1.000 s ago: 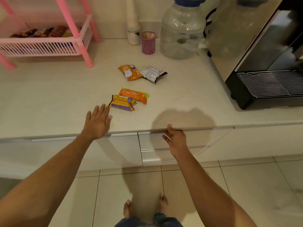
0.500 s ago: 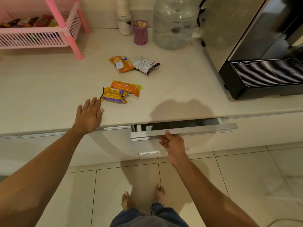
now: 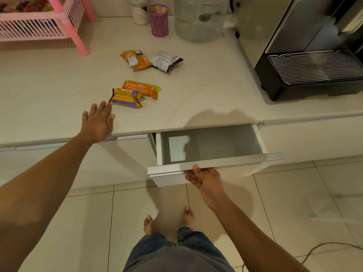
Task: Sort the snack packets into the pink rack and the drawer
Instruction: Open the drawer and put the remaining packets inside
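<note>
Several snack packets lie on the pale counter (image 3: 49, 91): a yellow and purple one (image 3: 125, 98) touching an orange one (image 3: 142, 88), and farther back an orange-yellow one (image 3: 136, 60) beside a white and black one (image 3: 166, 60). My left hand (image 3: 97, 122) rests flat on the counter, fingertips just short of the yellow and purple packet. The drawer (image 3: 216, 163) below the counter edge stands pulled out, its grey inside bare. My right hand (image 3: 206, 180) touches the drawer's front lip, fingers relaxed. The pink rack (image 3: 39, 30) at the back left holds packets.
A coffee machine with a drip grate (image 3: 314, 73) fills the counter's right side. A clear water jug (image 3: 198, 20), a purple cup of sticks (image 3: 159, 21) and a white container (image 3: 139, 10) stand along the back wall. A cable (image 3: 324, 248) trails across the floor tiles.
My right hand has pulled the drawer out from closed to wide open, and its fingers have loosened on the lip. The left hand stayed flat on the counter.
</note>
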### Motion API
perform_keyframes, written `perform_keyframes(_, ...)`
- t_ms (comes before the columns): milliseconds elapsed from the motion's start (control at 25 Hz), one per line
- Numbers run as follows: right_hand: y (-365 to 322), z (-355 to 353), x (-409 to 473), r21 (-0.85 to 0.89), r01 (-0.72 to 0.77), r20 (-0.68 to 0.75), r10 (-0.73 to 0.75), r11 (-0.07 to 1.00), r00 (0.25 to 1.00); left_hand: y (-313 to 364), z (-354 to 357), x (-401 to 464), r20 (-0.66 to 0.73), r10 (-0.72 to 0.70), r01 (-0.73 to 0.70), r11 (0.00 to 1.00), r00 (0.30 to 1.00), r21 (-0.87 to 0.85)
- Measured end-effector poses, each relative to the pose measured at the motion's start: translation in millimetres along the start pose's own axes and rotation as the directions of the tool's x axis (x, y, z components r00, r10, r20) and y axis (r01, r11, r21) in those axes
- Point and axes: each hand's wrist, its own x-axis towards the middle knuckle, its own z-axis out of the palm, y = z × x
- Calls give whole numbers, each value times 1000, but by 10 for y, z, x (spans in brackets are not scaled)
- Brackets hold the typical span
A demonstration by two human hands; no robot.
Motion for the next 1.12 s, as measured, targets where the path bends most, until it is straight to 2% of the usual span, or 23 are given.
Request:
perform_keyframes(240,105,-201,-183,-28,-56,20,57,998,998,180,71,-114,-42,-107,107,994,993,4)
perform_keyframes(600,222,-293,-445,-14,-31,42,32,999,999,213,1,-311,-7,-49,49,999,999,2)
perform_keyframes(920,300,-322,-608,-30,-13,14,14,999,1000,226,20,-418,31,-72,73,997,997,-28)
perform_keyframes(1120,351,-347,-674,-71,7,16,-6,997,1000,289,16,-517,-37,-78,73,990,996,-121)
